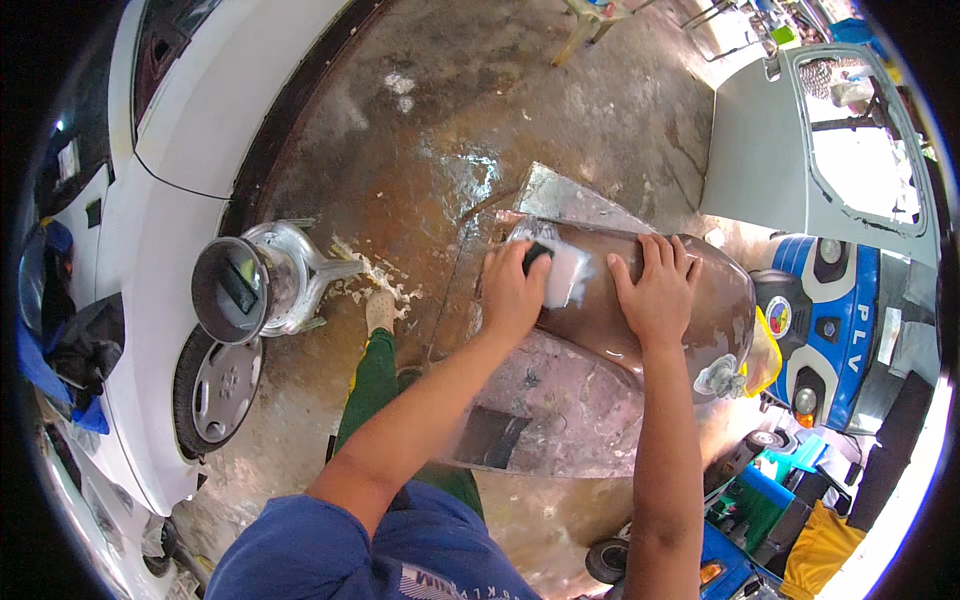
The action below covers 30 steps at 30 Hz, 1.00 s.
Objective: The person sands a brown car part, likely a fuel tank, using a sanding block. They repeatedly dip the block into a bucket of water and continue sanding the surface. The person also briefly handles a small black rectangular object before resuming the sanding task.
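A brown, glossy, rounded body part (590,330) lies in front of me on a pinkish, worn board (570,415). A whitish patch (568,275) shows on its far left end. My left hand (512,290) is closed around a small black pad (537,256), held against the surface at the edge of that patch. What lies under the palm is hidden. To the right of the patch, my right hand (655,295) rests on the brown part with its fingers apart and holds nothing. A wrinkled, pale lump (720,378) sits at the part's near right end.
On my left, a round tub (205,290) with cloudy liquid and a dark rectangular piece stands on a stool (320,268), beside a white car (185,220) and its wheel (222,385). A loose door (755,150) stands far right, above a blue-and-white vehicle front (850,330).
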Available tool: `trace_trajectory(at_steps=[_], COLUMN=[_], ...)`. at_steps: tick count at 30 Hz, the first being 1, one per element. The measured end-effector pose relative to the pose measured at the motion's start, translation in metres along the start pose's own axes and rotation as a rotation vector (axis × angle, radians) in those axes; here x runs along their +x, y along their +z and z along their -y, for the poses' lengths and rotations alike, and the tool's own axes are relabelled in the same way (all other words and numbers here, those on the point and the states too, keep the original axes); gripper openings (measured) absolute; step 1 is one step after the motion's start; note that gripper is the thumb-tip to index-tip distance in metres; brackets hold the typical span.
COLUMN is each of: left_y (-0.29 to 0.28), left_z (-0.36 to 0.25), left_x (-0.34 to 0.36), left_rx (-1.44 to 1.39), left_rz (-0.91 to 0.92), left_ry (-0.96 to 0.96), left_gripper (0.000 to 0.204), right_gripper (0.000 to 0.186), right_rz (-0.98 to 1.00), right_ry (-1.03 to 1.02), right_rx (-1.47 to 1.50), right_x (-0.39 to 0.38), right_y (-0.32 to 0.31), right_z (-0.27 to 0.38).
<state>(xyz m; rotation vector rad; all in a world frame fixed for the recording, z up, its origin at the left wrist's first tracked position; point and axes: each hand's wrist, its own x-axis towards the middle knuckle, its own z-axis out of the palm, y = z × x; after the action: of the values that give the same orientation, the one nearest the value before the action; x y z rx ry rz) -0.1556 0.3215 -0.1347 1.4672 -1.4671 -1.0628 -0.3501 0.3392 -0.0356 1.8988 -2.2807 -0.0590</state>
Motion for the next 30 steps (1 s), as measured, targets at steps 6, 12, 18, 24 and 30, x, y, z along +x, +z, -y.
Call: trace_trajectory(at_steps=[6,12,18,24,30], left_y=[-0.003,0.006,-0.006,0.001,-0.004], left_z=[0.0,0.015,0.008,0.013,0.016], left_x=[-0.013,0.03,-0.011,0.032,0.007], left_rx=[0.055,0.05,0.075,0.108,0.064], left_rz=[0.038,-0.014,0.073,0.07,0.064], left_ry=[-0.014,-0.062,-0.089,-0.065,-0.009], left_gripper=[0.03,0.032,0.038,0.038,0.038], right_gripper=[0.062,0.062,0.061,0.061,0.06], right_rz=[0.023,0.005,-0.006,-0.009,-0.006], right_ry=[0.014,-0.006,0.0,-0.002,0.006], right_rx=[-0.01,-0.028,-0.011,-0.014,-0.027], right_x=[-0.001,0.001,-0.003,0.001,-0.001], right_y=[0.001,0.002,0.003,0.003,0.001], right_z=[-0.001,0.001,-0.004,0.0,-0.001])
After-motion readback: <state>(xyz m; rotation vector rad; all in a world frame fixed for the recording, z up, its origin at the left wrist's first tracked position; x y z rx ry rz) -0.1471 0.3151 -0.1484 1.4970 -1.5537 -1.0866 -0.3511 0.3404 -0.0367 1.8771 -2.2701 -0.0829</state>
